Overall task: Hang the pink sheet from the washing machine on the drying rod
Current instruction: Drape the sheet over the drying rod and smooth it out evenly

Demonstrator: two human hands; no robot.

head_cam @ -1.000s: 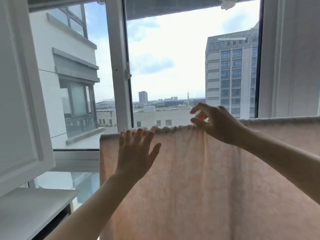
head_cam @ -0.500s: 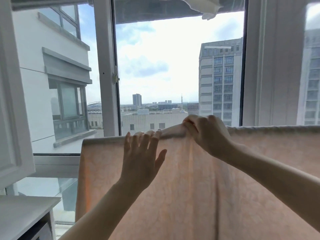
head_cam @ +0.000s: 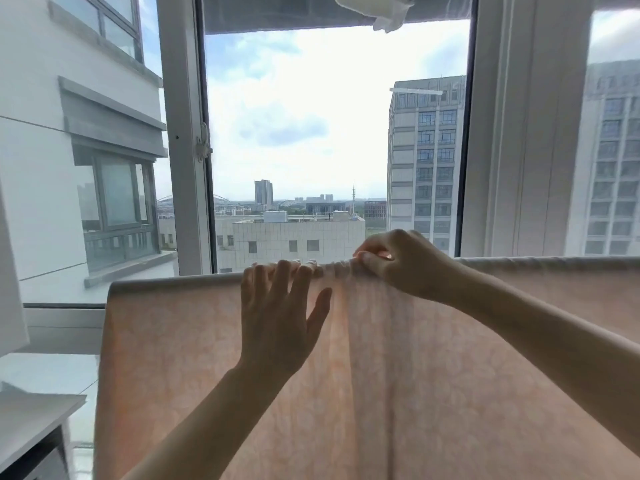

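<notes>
The pink sheet [head_cam: 180, 341] hangs draped over a horizontal drying rod that the cloth hides, its top fold running across the whole view. My left hand [head_cam: 280, 313] lies flat against the near face of the sheet, fingers straight, fingertips at the top fold. My right hand [head_cam: 401, 261] pinches the bunched top fold just right of the left hand, fingers curled round the cloth. The fabric between the hands is gathered into small wrinkles.
A tall window frame [head_cam: 181, 133] stands directly behind the sheet, with an open sash to the left. A white cloth [head_cam: 381, 12] hangs from above at the top. A white cabinet top [head_cam: 31, 420] sits at the lower left.
My right hand went from open fingers above the fold to pinching the bunched cloth. The left hand stayed flat on the sheet. The view shifted slightly.
</notes>
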